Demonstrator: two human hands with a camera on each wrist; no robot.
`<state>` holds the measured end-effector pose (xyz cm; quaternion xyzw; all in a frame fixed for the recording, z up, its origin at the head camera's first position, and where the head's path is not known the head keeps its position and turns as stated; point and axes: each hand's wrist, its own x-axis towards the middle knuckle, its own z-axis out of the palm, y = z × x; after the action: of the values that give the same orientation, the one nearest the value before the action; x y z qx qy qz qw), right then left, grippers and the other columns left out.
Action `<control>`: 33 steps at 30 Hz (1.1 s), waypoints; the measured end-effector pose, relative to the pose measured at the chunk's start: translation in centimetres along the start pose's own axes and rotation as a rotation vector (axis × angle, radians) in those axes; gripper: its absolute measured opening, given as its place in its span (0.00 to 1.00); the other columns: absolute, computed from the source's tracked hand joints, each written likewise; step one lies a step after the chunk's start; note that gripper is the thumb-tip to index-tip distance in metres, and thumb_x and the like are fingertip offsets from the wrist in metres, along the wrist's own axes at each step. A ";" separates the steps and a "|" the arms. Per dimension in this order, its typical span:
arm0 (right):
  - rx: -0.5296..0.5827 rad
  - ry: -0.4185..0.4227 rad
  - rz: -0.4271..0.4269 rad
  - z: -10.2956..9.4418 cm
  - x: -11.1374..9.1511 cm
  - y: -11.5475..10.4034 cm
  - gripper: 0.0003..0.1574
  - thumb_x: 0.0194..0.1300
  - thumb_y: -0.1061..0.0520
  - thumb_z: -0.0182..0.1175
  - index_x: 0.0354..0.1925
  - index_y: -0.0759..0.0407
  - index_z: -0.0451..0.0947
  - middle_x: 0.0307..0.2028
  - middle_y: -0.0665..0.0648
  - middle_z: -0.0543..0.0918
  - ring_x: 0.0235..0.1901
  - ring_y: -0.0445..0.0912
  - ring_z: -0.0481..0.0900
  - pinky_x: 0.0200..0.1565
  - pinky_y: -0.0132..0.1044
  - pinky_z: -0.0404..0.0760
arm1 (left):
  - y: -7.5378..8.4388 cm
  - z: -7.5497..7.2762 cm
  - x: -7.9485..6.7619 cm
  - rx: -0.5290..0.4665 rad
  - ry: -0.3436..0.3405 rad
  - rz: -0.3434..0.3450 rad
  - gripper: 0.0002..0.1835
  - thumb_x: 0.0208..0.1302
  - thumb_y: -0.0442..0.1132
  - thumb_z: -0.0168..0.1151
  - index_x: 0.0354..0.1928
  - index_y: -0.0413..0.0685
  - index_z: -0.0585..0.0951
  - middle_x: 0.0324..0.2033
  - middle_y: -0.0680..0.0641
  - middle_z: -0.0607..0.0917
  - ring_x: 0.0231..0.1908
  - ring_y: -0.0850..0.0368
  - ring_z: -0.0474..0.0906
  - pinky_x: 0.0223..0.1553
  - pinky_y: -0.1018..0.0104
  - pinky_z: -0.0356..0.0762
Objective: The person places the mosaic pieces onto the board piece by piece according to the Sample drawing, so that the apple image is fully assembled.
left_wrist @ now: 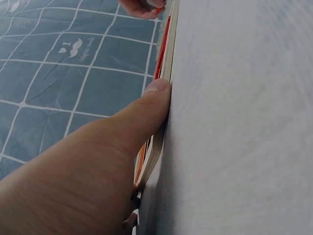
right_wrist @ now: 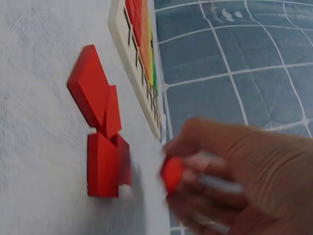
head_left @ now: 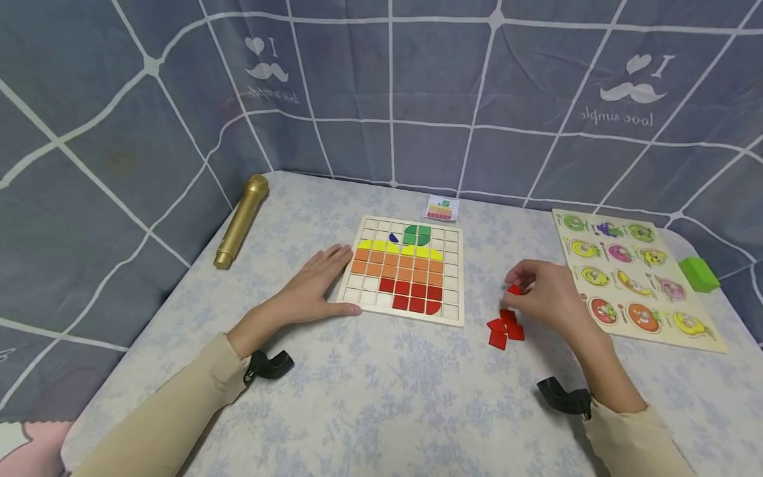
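A white grid board (head_left: 453, 268) lies mid-table, filled in rows with green, yellow, orange and red tiles and one small blue piece. My left hand (head_left: 312, 285) rests along its left edge, fingers extended, with the thumb at the near left corner. In the left wrist view that thumb (left_wrist: 146, 107) presses on the board's edge. To the right of the board, my right hand (head_left: 545, 291) pinches a red tile (right_wrist: 172, 174) between thumb and fingers. Just below this hand lies a small pile of red tiles (head_left: 497, 340), some overlapping; the right wrist view shows them close up.
A small picture card (head_left: 442, 208) lies behind the board. On the left is a gold microphone (head_left: 241, 222). A fruit picture board (head_left: 632, 278) lies at the right, beside a green block (head_left: 699, 275). A patterned curtain (head_left: 435, 86) hangs behind the table.
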<state>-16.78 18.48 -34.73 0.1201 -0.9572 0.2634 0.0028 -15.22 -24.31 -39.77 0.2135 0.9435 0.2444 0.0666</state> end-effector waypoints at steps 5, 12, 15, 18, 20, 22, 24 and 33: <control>0.045 -0.010 -0.112 1.7 1.1 -3.0 0.12 0.58 0.62 0.71 0.43 0.61 0.87 0.36 0.57 0.88 0.38 0.51 0.84 0.44 0.48 0.89 | -0.3 -0.2 -0.1 0.000 0.015 -0.003 0.64 0.60 0.65 0.75 0.84 0.39 0.51 0.84 0.39 0.52 0.84 0.41 0.42 0.85 0.43 0.39; 0.087 -0.131 -0.280 5.6 3.1 -9.3 0.10 0.57 0.62 0.74 0.39 0.59 0.87 0.34 0.53 0.86 0.36 0.47 0.81 0.40 0.40 0.86 | -0.6 -0.4 -0.5 0.007 0.025 -0.013 0.64 0.59 0.64 0.75 0.84 0.39 0.51 0.84 0.39 0.52 0.85 0.42 0.41 0.85 0.44 0.39; 0.100 -0.164 -0.326 6.9 3.5 -11.2 0.09 0.57 0.63 0.74 0.38 0.58 0.86 0.33 0.52 0.85 0.35 0.47 0.80 0.38 0.37 0.82 | -0.4 -0.5 -0.3 0.001 0.021 -0.010 0.64 0.60 0.65 0.75 0.84 0.39 0.51 0.84 0.40 0.52 0.85 0.42 0.41 0.85 0.44 0.38; 0.110 -0.172 -0.359 8.0 3.6 -12.2 0.09 0.56 0.64 0.74 0.38 0.59 0.87 0.32 0.52 0.85 0.34 0.47 0.80 0.37 0.35 0.82 | -0.1 -0.4 -0.1 -0.004 0.018 -0.008 0.63 0.61 0.65 0.74 0.84 0.39 0.51 0.84 0.40 0.52 0.85 0.42 0.41 0.85 0.44 0.38; 0.123 -0.172 -0.378 8.5 3.4 -12.3 0.09 0.56 0.65 0.74 0.38 0.60 0.87 0.32 0.53 0.85 0.35 0.46 0.81 0.38 0.34 0.83 | 0.0 -0.3 0.0 -0.005 0.013 -0.005 0.63 0.61 0.65 0.74 0.84 0.39 0.51 0.84 0.40 0.52 0.85 0.42 0.41 0.85 0.44 0.38; 0.145 -0.173 -0.382 8.9 3.2 -12.3 0.08 0.57 0.65 0.75 0.37 0.60 0.87 0.33 0.53 0.85 0.35 0.46 0.81 0.38 0.35 0.84 | 0.0 -0.3 0.0 -0.006 0.007 -0.005 0.63 0.61 0.65 0.74 0.84 0.39 0.51 0.84 0.39 0.51 0.85 0.42 0.40 0.85 0.44 0.38; 0.175 -0.172 -0.386 9.4 3.0 -12.2 0.07 0.59 0.65 0.75 0.37 0.59 0.87 0.33 0.52 0.86 0.35 0.46 0.81 0.39 0.34 0.84 | 0.0 -0.2 0.0 -0.007 0.003 -0.006 0.63 0.61 0.65 0.74 0.84 0.39 0.50 0.84 0.40 0.51 0.85 0.42 0.40 0.85 0.44 0.37; 0.209 -0.106 -0.457 10.7 2.3 -12.2 0.08 0.59 0.62 0.79 0.34 0.57 0.87 0.34 0.50 0.88 0.34 0.42 0.81 0.39 0.33 0.84 | -0.2 0.1 0.3 0.006 -0.010 0.000 0.64 0.60 0.66 0.74 0.85 0.40 0.50 0.84 0.40 0.51 0.85 0.42 0.41 0.85 0.43 0.38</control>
<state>-15.55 2.38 -37.68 0.3466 -0.8716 0.3468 -0.0003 -15.52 -24.35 -39.98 0.2148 0.9439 0.2406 0.0709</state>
